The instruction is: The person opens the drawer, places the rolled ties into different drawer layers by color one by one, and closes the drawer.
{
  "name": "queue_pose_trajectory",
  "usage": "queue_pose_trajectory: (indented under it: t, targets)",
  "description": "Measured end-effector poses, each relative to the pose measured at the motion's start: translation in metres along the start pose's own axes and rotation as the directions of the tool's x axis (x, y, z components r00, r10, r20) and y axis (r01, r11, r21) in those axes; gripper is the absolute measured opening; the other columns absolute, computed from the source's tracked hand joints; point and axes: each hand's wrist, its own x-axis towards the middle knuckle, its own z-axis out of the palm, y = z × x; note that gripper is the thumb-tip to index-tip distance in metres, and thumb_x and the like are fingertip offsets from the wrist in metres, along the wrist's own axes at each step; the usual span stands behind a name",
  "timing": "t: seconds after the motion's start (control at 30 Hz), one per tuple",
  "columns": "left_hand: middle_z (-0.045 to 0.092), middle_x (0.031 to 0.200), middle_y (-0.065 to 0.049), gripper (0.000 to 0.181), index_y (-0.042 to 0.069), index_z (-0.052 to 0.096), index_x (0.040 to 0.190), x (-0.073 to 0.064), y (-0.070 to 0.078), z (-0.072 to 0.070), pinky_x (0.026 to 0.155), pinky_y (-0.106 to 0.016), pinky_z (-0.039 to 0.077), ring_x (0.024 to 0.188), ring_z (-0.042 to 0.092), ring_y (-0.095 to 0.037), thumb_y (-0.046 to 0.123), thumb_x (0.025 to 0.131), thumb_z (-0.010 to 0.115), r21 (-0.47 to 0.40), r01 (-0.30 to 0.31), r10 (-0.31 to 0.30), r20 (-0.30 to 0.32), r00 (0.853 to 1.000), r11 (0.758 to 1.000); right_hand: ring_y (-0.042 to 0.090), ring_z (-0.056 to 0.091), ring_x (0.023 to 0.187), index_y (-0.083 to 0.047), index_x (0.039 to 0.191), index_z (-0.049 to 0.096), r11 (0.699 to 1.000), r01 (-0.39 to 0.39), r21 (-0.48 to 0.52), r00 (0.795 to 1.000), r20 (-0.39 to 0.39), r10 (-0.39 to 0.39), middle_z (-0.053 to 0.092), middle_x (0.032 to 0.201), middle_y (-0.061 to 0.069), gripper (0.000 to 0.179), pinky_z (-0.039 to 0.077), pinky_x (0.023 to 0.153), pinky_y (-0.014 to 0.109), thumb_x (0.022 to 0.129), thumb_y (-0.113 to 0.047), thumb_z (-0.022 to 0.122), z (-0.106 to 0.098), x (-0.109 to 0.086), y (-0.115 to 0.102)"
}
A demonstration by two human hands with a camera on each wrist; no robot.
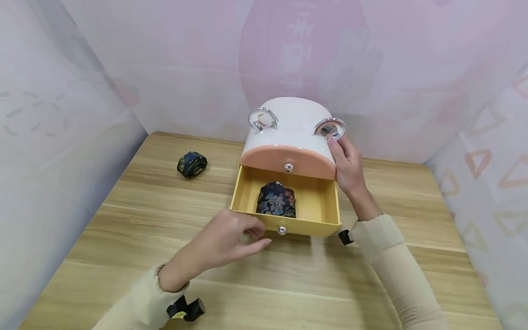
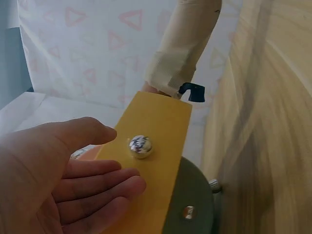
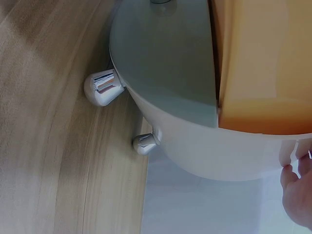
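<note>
Wood-grain tabletop (image 1: pixel 136 220), pale tan, set against pale wall sheets (image 1: pixel 185 68) printed in faded pink; triangle outlines mark the sheet at right.

Left hand (image 1: pixel 227 238): cream sleeve, reaching in from lower left; thumb and loosely bent fingers apart, holding nothing, beside the silver knob (image 1: pixel 282 230). Contact with the drawer front cannot be told.

Right hand (image 1: pixel 350 167): cream sleeve, holding the right side of the white cabinet (image 1: pixel 294 114), thumb just below a silver ear (image 1: pixel 330 129), fingertips against the shell.

Yellow drawer (image 1: pixel 307 227): pulled out beneath the cabinet's peach panel (image 1: pixel 264 158), between the hands.

Dark floral roll (image 1: pixel 275 201): fabric, inside that drawer, left of its middle, beyond the left hand's fingers.

Blue-green patterned roll (image 1: pixel 192 164): coiled, on the wood left of the cabinet, well apart from both hands.
</note>
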Motion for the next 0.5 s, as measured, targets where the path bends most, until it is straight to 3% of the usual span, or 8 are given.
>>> queue_pose_trajectory:
  t: [0.27, 0.5]
  targets:
    - [0.079, 0.078, 0.005, 0.018, 0.013, 0.079, 0.085, -0.003, -0.001, 0.033, 0.065, -0.010, 0.057, 0.068, 0.074, -0.004, 0.029, 0.087, 0.087, 0.053, -0.003, 0.009, -0.101, 0.995, 0.999, 0.009, 0.059, 0.101, 0.000, 0.127, 0.066, 1.000, 0.006, 0.013, 1.000, 0.003, -0.006, 0.066, 0.110, -0.007, 0.038, 0.049, 0.090, 0.019, 0.109, -0.032, 0.053, 0.001, -0.001, 0.001]
    - [0.078, 0.077, 0.007, 0.016, 0.016, 0.079, 0.085, 0.005, 0.002, 0.049, 0.062, -0.008, 0.053, 0.065, 0.071, -0.002, 0.030, 0.088, 0.087, 0.086, 0.032, -0.012, -0.215, 0.976, 0.996, 0.008, 0.059, 0.101, -0.001, 0.126, 0.067, 1.000, 0.022, 0.020, 1.000, -0.008, -0.022, 0.067, 0.109, -0.010, 0.036, 0.049, 0.090, 0.019, 0.109, -0.030, 0.054, 0.001, 0.000, 0.001]
